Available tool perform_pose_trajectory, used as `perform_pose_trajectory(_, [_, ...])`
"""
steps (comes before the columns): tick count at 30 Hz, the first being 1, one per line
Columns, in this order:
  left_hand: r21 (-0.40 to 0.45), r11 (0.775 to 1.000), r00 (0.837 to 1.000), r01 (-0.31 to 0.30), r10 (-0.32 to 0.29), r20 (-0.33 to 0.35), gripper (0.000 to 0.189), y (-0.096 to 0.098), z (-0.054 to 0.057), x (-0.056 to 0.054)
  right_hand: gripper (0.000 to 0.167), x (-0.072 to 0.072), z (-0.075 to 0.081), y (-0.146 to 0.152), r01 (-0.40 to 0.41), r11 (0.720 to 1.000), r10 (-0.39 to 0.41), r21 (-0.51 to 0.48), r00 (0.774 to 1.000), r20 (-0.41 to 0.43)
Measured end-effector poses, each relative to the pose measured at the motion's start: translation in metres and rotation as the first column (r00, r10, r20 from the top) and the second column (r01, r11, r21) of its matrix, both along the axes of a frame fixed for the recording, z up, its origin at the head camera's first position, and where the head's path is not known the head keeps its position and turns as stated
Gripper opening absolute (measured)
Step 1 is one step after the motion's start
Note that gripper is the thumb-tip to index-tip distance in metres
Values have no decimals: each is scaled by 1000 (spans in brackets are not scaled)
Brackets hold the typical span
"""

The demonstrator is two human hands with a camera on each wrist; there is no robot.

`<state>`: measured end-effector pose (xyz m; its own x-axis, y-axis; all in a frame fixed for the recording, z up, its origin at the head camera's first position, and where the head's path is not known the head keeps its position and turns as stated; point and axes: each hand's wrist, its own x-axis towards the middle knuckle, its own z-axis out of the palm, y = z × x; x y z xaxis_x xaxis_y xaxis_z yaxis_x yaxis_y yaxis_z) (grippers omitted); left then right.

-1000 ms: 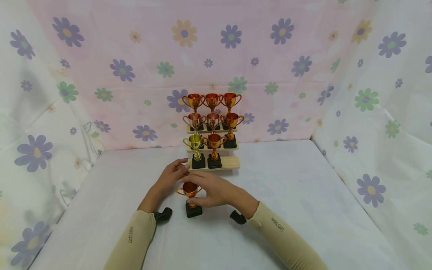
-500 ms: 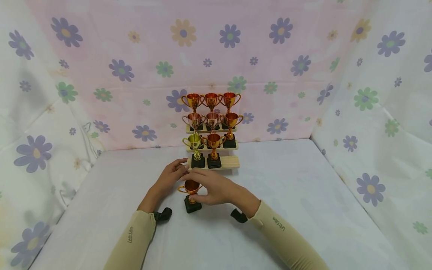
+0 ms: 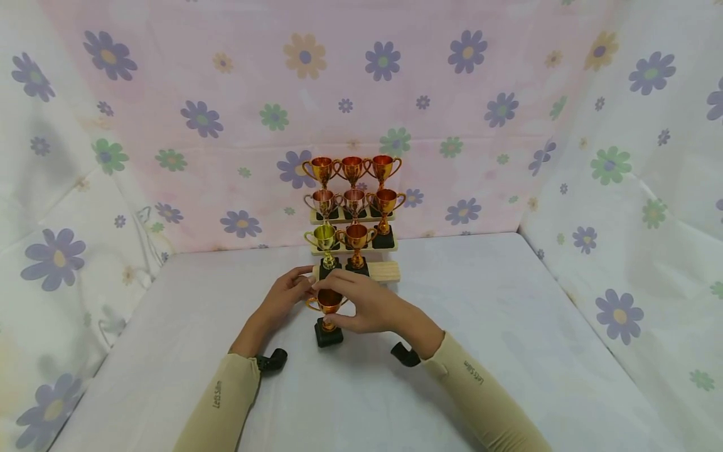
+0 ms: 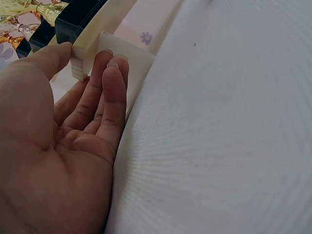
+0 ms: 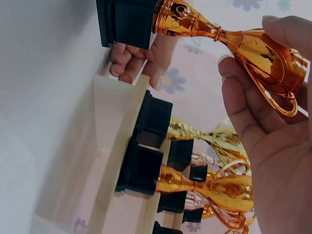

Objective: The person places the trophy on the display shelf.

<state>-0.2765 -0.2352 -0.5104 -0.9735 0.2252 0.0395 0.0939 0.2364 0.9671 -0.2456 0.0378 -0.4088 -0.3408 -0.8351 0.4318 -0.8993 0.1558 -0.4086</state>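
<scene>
My right hand [image 3: 369, 304] holds a copper-orange trophy cup [image 3: 329, 304] with a black square base, thumb on one side of the bowl and fingers on the other. In the right wrist view this trophy [image 5: 197, 22] is raised in front of the stepped rack. My left hand [image 3: 284, 296] grips the left end of the lowest wooden shelf [image 3: 385, 272]. In the left wrist view the thumb rests at the board end [image 4: 84, 53], fingers curled beneath it. On that shelf stand a yellow-gold trophy [image 3: 326, 240] and an orange trophy [image 3: 357, 241]; bare wood shows at its right.
Behind, the middle shelf carries two pinkish trophies [image 3: 354, 202] and an orange one [image 3: 386, 204]. Three orange trophies [image 3: 353, 168] stand on the top shelf. A white cloth [image 3: 480, 326] covers the table, and flowered curtains [image 3: 440, 125] enclose the back and sides.
My right hand has brought the orange trophy up from the cloth, slightly rightward and closer to the rack. My left hand has stayed at the shelf end.
</scene>
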Motion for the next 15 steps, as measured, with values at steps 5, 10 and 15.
perform_pose_trajectory(5, [-10, 1000, 1000, -14, 14, 2, 54, 1, 0, -2, 53, -2, 6, 6, 22, 1000, -22, -19, 1000, 1])
perform_pose_trajectory(10, [17, 1000, 1000, -13, 13, 10, 53, 1, -2, -4, 56, -4, 11, 13, 62, 998, -63, -22, 998, -30])
perform_pose_trajectory(15, [19, 1000, 1000, -18, 17, 7, 52, 2, -1, -2, 56, -6, 15, 20, 95, 995, -96, -25, 994, -46])
